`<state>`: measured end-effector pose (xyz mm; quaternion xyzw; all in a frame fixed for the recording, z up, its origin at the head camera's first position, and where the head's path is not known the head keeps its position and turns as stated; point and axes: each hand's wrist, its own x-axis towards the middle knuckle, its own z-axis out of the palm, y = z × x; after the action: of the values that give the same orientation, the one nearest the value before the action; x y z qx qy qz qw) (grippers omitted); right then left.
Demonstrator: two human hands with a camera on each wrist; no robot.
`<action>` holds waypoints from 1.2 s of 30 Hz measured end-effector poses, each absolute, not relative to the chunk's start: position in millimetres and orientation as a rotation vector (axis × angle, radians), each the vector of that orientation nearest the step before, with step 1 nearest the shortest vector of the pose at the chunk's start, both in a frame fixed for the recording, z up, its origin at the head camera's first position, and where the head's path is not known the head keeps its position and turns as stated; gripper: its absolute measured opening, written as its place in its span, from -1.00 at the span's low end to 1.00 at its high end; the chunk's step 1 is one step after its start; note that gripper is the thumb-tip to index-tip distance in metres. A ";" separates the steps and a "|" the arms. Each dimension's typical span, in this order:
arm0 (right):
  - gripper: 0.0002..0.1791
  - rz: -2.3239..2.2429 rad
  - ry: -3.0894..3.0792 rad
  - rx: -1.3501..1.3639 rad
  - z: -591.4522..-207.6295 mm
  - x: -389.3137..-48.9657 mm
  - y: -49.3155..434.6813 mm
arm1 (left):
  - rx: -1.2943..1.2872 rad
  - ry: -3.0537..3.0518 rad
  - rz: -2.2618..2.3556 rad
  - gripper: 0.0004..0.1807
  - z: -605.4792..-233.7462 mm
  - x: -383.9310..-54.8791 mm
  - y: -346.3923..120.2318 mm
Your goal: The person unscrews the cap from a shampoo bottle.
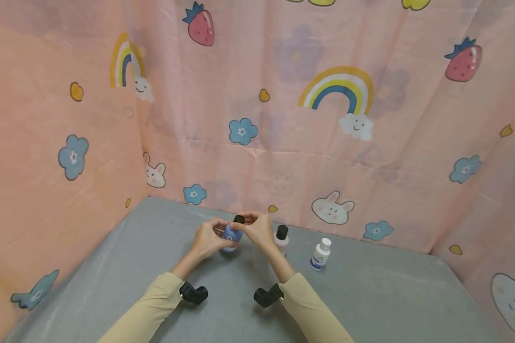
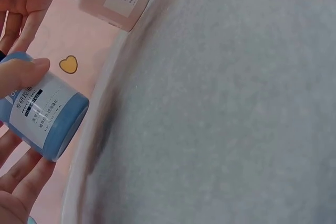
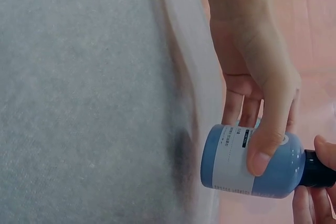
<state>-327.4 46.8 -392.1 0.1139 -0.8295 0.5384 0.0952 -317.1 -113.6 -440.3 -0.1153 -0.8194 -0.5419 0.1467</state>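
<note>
A person in pale yellow sleeves works at a grey desk (image 1: 369,295) hemmed in by a pink curtain (image 1: 283,119) printed with rainbows, strawberries, flowers and rabbits. The left hand (image 1: 206,240) wraps its fingers (image 3: 268,145) and thumb around the body of a blue bottle (image 1: 231,234), which is held just above the desk surface near the far edge, at about 12 o'clock from the person. The right wrist view shows the bottle's white label under the thumb and its base clear of the grey cloth. The right hand (image 1: 257,228) comes in from 3 o'clock and pinches the bottle's black cap (image 1: 239,219) with its fingertips curled round it.

Just beside the right hand, at 3 o'clock of the blue bottle, stands a pale pink bottle (image 1: 281,240) with a black cap, upright on the desk; the left wrist view catches its labelled body next to the right hand's fingers. Farther out at 3 o'clock, apart from the pair, a white bottle (image 1: 320,255) with a white cap and a blue-printed label also stands upright. A black camera mount (image 1: 193,292) sits on the left wrist and another (image 1: 268,295) on the right, both at 6 o'clock of the bottles.
</note>
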 end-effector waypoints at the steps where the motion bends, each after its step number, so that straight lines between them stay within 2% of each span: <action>1: -0.66 1.603 -2.460 0.351 -391.8 -327.4 46.8 | -0.338 -2.360 -1.568 -0.46 -440.1 -317.0 -114.4; 12: -0.65 1.629 -2.533 0.499 -386.9 -327.7 45.6 | -0.511 -2.381 -1.578 -0.44 -441.2 -316.5 -126.1; 18: -0.64 1.626 -2.591 0.480 -390.2 -327.9 45.8 | -0.611 -2.437 -1.560 -0.40 -444.6 -314.6 -131.6; 36: -0.63 1.596 -2.646 0.694 -385.1 -330.6 59.3 | -0.616 -2.518 -1.554 -0.38 -444.4 -319.5 -117.6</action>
<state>-330.6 59.3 -385.1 0.2192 -0.8355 0.5038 -0.0128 -319.5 -117.6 -444.4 -0.2033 -0.8317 -0.5133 0.0595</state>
